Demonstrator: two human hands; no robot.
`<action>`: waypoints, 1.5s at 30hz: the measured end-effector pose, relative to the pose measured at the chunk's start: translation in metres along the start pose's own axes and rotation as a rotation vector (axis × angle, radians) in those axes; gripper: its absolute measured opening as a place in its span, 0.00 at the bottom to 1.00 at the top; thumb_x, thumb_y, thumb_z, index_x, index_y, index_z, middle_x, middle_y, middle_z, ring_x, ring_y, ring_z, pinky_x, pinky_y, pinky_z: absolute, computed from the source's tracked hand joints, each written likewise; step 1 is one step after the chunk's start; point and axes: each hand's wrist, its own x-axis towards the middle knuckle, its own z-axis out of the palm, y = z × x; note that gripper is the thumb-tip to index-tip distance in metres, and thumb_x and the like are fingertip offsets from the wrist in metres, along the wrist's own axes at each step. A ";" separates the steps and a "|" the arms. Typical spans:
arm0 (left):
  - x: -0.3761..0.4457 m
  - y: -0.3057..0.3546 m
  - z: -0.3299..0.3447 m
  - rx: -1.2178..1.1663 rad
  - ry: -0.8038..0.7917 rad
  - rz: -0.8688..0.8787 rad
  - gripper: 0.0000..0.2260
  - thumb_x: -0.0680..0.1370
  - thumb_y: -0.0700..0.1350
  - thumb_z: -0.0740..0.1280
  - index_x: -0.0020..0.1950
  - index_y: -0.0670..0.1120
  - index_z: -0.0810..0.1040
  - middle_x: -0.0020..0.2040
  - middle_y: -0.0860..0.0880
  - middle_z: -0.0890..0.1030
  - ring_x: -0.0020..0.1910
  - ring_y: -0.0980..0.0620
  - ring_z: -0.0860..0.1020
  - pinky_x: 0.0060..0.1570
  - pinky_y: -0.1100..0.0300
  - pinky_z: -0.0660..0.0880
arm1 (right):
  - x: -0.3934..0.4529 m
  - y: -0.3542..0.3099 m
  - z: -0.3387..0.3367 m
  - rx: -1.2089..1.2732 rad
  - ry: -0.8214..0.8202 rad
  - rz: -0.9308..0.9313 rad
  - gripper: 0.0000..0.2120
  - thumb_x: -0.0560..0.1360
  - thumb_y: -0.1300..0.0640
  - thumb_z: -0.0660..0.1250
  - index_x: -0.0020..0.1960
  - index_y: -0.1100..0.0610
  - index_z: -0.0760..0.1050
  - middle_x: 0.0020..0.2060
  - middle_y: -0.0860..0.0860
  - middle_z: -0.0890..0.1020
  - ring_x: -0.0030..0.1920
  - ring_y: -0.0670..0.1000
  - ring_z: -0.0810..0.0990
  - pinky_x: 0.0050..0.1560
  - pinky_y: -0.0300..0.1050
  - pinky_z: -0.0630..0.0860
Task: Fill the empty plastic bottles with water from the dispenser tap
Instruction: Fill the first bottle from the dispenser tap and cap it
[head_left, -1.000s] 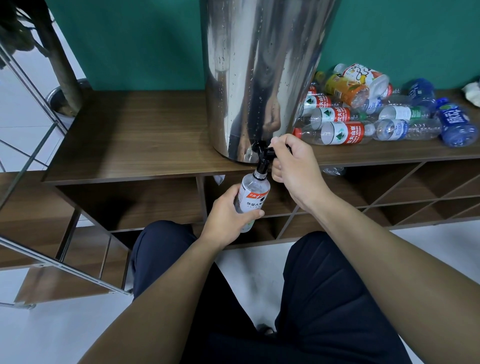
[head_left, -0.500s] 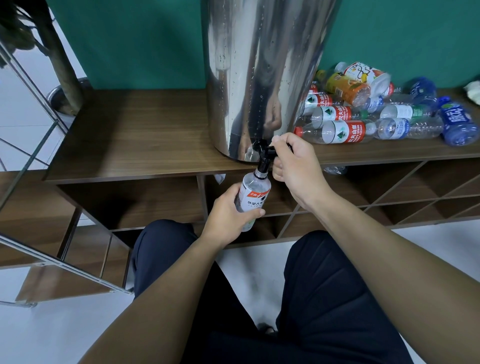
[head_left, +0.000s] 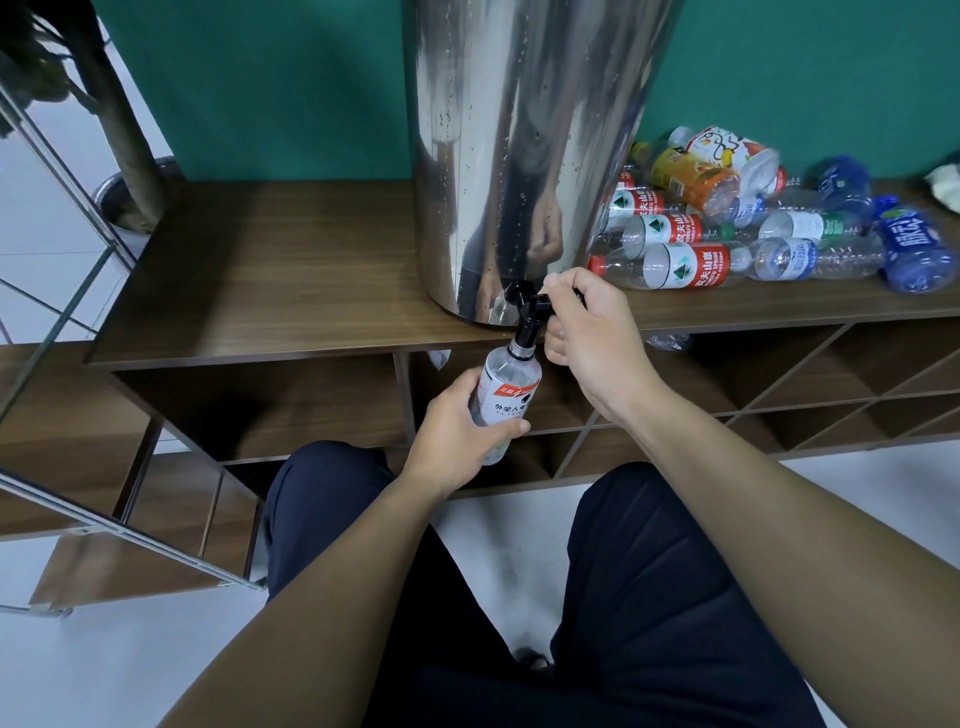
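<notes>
A tall steel water dispenser (head_left: 524, 156) stands on the wooden counter (head_left: 291, 270), its black tap (head_left: 530, 314) hanging over the front edge. My left hand (head_left: 457, 436) grips a clear plastic bottle (head_left: 506, 395) with a white and red label, held upright with its mouth right under the tap spout. My right hand (head_left: 592, 338) holds the tap's black lever, fingers curled round it. Water flow is too small to tell.
A pile of empty plastic bottles (head_left: 753, 228) lies on the counter right of the dispenser. Open shelf compartments (head_left: 779, 395) run under the counter. A metal rack (head_left: 67, 322) stands at the left. My knees (head_left: 332, 499) are below the hands.
Both hands and the bottle stay in place at the tap; only the camera view shifts slightly.
</notes>
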 end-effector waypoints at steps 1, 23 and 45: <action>0.000 0.000 0.000 0.001 0.000 0.001 0.31 0.75 0.51 0.85 0.74 0.56 0.77 0.64 0.61 0.85 0.64 0.61 0.83 0.63 0.59 0.81 | 0.000 0.000 0.000 0.000 0.000 -0.001 0.13 0.90 0.52 0.62 0.49 0.56 0.73 0.28 0.47 0.63 0.29 0.49 0.59 0.31 0.45 0.59; 0.001 -0.002 0.001 0.005 0.001 0.009 0.30 0.75 0.51 0.85 0.73 0.56 0.78 0.62 0.63 0.85 0.60 0.71 0.81 0.55 0.69 0.77 | 0.001 0.002 -0.001 0.003 0.003 -0.002 0.13 0.90 0.53 0.61 0.50 0.58 0.72 0.29 0.49 0.62 0.29 0.49 0.59 0.30 0.45 0.59; 0.002 -0.004 0.001 0.009 0.009 0.017 0.30 0.74 0.51 0.86 0.73 0.56 0.78 0.62 0.61 0.86 0.61 0.66 0.83 0.59 0.65 0.80 | -0.002 0.000 0.000 0.010 0.006 0.004 0.12 0.90 0.53 0.61 0.51 0.58 0.72 0.29 0.48 0.62 0.29 0.48 0.59 0.30 0.43 0.60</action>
